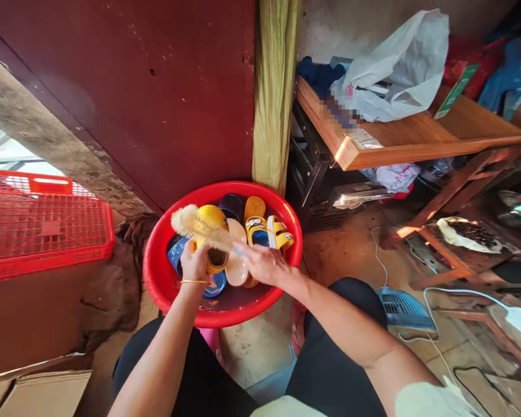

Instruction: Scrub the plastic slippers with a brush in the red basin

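A red basin [228, 318] stands on the floor between my knees, holding dark water and several sandals. Over its left part, my left hand [194, 263] grips a yellow shoe [213, 215]. The handle of a pale-bristled brush [204, 227] is in my right hand [264, 263]; its head lies across the front of the yellow shoe. Right of the brush are a cream sandal [236, 271] and a yellow sandal with white straps [279, 233]. Blue footwear [215, 285] shows below my left hand, partly hidden.
A red crate [47, 229] is at the left, above a cardboard box. A dark red panel rises behind the basin. On the right stand a wooden table [417, 145] with plastic bags, a blue plastic device [406, 310] and cables on the floor.
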The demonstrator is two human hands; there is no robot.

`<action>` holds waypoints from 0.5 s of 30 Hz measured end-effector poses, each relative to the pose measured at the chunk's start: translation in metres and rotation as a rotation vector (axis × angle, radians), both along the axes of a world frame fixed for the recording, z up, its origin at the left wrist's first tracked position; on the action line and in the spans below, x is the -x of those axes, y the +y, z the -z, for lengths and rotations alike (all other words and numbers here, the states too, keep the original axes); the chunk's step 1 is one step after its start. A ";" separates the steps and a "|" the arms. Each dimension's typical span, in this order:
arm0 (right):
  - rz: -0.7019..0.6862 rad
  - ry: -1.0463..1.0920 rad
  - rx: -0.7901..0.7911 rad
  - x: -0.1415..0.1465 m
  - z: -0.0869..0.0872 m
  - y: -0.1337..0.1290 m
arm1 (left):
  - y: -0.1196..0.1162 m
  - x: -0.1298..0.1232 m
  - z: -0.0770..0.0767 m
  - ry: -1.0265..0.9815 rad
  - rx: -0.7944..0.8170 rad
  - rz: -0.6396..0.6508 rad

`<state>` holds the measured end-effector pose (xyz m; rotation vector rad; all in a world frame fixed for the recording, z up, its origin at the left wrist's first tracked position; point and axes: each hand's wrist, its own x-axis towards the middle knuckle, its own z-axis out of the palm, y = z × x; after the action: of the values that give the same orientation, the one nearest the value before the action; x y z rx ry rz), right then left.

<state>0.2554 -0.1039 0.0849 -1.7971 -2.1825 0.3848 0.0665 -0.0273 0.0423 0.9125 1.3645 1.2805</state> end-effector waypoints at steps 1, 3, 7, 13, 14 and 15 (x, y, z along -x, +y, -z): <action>-0.005 -0.010 0.019 0.003 0.000 -0.005 | 0.001 -0.001 0.000 -0.055 0.043 -0.010; 0.044 -0.017 0.059 0.002 -0.002 -0.011 | 0.004 -0.001 -0.003 -0.113 0.068 -0.051; 0.045 0.074 0.039 -0.016 -0.008 -0.024 | 0.011 0.010 -0.012 -0.010 0.058 -0.273; -0.079 0.080 0.079 0.003 0.004 -0.029 | 0.000 0.002 -0.011 0.186 -0.171 -0.237; -0.046 0.095 0.079 0.009 0.006 -0.023 | -0.004 -0.005 -0.007 0.176 -0.212 -0.189; -0.009 0.117 0.069 0.013 0.008 -0.015 | -0.006 -0.011 -0.003 0.177 -0.248 -0.145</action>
<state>0.2419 -0.1190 0.0767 -1.7538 -2.1224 0.5594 0.0778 -0.0336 0.0456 1.1349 1.4508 1.5340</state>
